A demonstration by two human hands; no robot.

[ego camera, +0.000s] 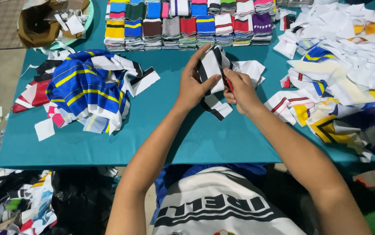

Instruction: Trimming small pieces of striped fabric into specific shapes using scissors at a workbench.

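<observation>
My left hand [195, 85] grips a black-and-white striped fabric piece [212, 65] above the teal table [174, 130], thumb pressed on its front. My right hand [241, 89] holds the same piece from the right, with a small red tool [229, 84] between its fingers, mostly hidden. The lower end of the fabric [216, 106] hangs onto the table. More white fabric [250, 68] lies just behind my hands.
Rows of folded striped fabric stacks [187, 24] line the far edge. A blue-and-yellow striped heap [89, 89] lies at left, a large pile of white and coloured scraps [344, 74] at right. A brown bag [43, 24] sits far left. Fabric lies on my lap [218, 204].
</observation>
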